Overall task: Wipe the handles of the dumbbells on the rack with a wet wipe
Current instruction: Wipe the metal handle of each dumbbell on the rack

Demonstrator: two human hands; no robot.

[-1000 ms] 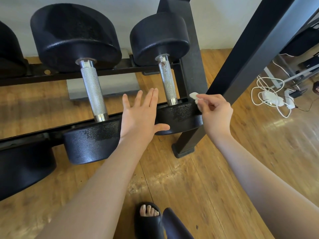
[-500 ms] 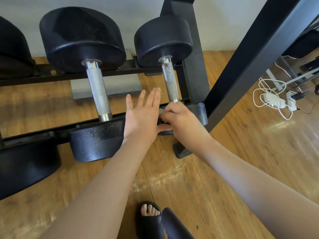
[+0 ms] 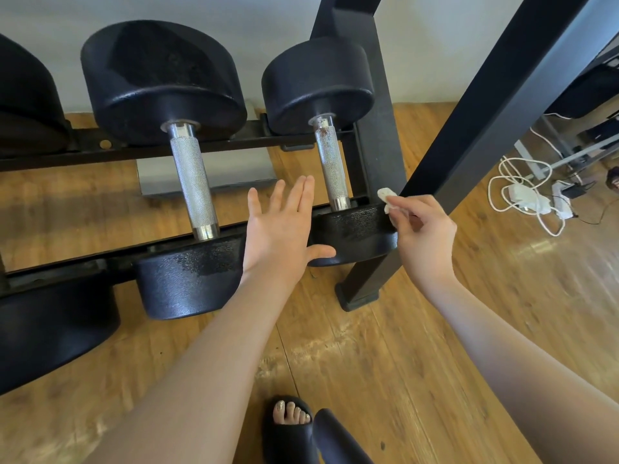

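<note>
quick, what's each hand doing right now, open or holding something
Left hand: open, fingers straight, holding nothing, between the two dumbbell handles.
Right hand: pinching the wet wipe beside the smaller dumbbell.

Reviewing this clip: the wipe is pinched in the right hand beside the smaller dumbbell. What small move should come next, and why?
Probably bring the right hand left and wrap the wet wipe around the smaller dumbbell's handle. The wipe sits off the handle, near the dumbbell's front head, and the handle shows reddish-brown specks near its top. The left hand hovers open between the two handles, not blocking it.
</note>
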